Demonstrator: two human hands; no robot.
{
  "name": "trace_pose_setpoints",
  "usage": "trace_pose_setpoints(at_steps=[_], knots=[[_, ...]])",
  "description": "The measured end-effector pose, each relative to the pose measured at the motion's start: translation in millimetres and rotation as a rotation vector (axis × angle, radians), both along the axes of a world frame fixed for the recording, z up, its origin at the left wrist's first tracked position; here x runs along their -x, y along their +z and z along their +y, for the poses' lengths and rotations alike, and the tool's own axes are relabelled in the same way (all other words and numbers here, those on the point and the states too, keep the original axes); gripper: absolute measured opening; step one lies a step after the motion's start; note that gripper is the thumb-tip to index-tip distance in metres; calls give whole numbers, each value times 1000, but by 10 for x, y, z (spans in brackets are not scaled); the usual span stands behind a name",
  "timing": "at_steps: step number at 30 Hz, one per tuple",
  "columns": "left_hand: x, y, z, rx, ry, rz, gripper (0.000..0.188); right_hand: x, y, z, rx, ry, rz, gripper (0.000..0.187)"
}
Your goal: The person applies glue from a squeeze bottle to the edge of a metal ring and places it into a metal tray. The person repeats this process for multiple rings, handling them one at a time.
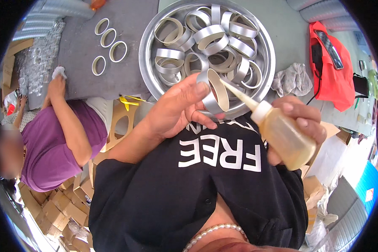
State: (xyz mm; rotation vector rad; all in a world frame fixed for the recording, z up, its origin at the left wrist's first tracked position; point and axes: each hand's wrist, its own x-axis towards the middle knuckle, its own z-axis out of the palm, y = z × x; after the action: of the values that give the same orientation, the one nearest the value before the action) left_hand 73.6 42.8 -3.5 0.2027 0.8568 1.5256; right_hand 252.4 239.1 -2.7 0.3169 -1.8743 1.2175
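Between the thumb and fingers of my left hand (176, 103) is a silver ring (213, 97) with a pale inner face, tilted in front of the basin's near rim. My right hand (300, 122) is wrapped round a squeeze bottle (287, 136) of cloudy yellowish liquid. Its long tapered nozzle (238, 92) points up and left, with the tip at the ring's inner face; whether it touches, I cannot tell. Just beyond both hands stands a round metal basin (143, 54) heaped with similar silver rings (212, 38).
Several loose rings (109, 38) lie on the dark grey tabletop (80, 50) at the left. A grey rag (293, 80) and a red bag (336, 71) with a phone on it are at the right. A co-worker in purple (63, 143) sits at left; cardboard boxes (59, 214) are behind.
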Motion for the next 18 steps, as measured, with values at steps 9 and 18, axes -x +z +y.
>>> trace_pose_setpoints(at_steps=[9,18], knots=[[19,-16,15,27,-54,148,65,53,216,-237,-107,-135,-158,68],[25,46,46,-201,116,817,74,-1,277,-92,16,-57,-257,68]])
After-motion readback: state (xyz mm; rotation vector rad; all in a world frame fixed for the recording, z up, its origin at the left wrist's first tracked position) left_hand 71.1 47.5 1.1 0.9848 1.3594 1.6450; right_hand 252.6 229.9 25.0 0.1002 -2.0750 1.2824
